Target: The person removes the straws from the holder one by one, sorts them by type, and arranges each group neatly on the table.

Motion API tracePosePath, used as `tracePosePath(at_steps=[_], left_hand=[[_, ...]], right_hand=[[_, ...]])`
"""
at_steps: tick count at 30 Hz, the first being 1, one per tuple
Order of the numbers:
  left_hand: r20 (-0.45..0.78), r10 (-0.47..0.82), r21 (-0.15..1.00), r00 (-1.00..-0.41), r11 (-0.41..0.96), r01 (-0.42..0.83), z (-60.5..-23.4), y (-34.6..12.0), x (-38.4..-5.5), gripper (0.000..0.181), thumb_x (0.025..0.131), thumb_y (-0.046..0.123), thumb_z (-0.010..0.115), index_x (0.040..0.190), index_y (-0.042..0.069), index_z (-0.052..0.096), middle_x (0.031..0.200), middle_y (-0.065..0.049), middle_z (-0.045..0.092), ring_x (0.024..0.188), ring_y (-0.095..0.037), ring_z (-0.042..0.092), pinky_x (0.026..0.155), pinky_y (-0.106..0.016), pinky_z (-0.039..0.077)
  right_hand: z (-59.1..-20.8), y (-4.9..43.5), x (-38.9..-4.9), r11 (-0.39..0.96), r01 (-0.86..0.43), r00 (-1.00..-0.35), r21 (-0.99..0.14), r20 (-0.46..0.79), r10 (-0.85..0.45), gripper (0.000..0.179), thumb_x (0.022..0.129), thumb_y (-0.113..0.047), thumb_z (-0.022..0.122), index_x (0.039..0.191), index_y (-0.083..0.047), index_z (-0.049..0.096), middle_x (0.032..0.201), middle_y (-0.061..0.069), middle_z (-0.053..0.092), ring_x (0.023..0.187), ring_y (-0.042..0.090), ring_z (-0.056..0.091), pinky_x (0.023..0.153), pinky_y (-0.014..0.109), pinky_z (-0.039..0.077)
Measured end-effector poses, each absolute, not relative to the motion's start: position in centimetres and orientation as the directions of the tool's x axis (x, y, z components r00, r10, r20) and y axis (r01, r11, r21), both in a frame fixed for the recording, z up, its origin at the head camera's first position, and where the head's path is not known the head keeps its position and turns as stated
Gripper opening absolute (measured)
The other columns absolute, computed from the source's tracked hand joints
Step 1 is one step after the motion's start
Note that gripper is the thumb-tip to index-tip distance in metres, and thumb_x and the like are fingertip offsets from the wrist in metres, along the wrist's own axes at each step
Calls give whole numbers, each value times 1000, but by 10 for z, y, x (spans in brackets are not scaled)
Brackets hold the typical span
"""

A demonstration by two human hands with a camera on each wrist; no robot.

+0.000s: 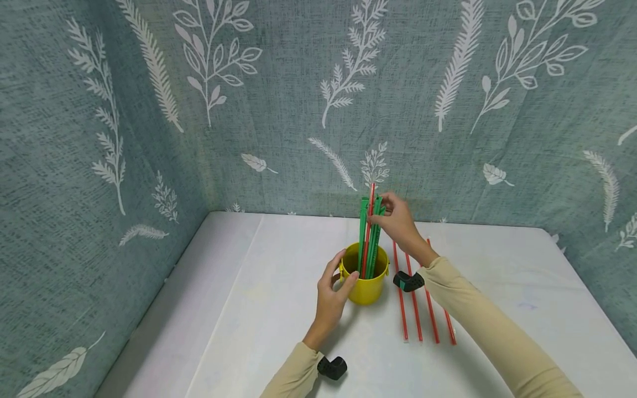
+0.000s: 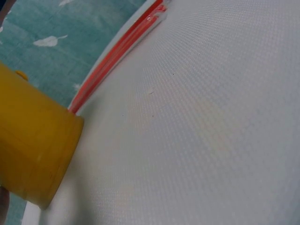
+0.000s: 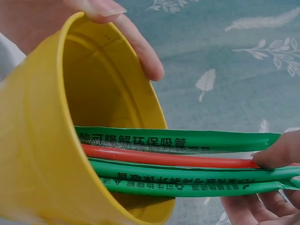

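A small yellow bucket point(image 1: 365, 294) stands on the white table. My left hand point(image 1: 329, 301) holds it by the rim, thumb at the near side and fingers on the left. Several green paper-wrapped straws point(image 3: 197, 188) with dark printing stand upright inside, leaning against the rim. Among them is a red straw point(image 3: 206, 161), its lower end in the bucket. My right hand point(image 1: 398, 221) pinches this red straw near its upper part, with its other fingers behind the green straws. The straws' bottom ends are hidden in the bucket.
Several red straws point(image 1: 415, 309) in clear wrappers lie roughly parallel on the table, right of the bucket and partly under the right forearm. A patterned green-grey cloth point(image 1: 298, 110) hangs behind the white table point(image 1: 259, 331) and along its left side.
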State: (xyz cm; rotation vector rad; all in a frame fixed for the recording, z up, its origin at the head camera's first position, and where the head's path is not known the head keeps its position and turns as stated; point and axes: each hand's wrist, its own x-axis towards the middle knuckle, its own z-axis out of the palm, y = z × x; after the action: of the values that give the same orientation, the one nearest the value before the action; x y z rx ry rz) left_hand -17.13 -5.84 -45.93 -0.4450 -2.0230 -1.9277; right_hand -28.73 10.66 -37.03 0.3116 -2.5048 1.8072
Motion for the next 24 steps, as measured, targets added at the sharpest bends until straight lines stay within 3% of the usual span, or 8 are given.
tracePosePath(at_steps=[8,12,20,24], left_hand=[[431,8,902,-902,38,431,-459,-59,-171,51,93,8,58,140,-1,42,138,-18,47,123,-34,44,97,-54,37],[429,6,903,-903,37,429,-460,-59,-171,51,93,8,58,140,-1,42,138,-17,47,122,-34,44,97,-54,37],[437,6,899,-899,31,437,-461,-59,-172,51,92,7,58,140,-1,42,138,-18,47,122,-36,44,96,-53,38],[440,6,897,-898,34,440,-462,-59,-172,51,92,7,58,140,-1,42,138,-18,47,121,-36,44,96,-54,38]], right_hand=[[-370,108,-287,254,-188,-979,-949,159,-130,47,86,-7,66,127,1,46,110,17,52,103,30,52,88,43,45],[-365,109,-286,198,-197,-978,-960,177,-113,44,86,-6,66,125,2,47,110,15,51,99,25,51,85,37,44],[-349,111,-290,77,-306,-950,-949,299,-90,33,86,3,62,118,6,50,103,8,55,92,13,55,80,24,47],[-341,112,-290,42,-367,-929,-929,363,-76,31,86,4,63,114,8,51,96,5,57,86,13,57,77,23,49]])
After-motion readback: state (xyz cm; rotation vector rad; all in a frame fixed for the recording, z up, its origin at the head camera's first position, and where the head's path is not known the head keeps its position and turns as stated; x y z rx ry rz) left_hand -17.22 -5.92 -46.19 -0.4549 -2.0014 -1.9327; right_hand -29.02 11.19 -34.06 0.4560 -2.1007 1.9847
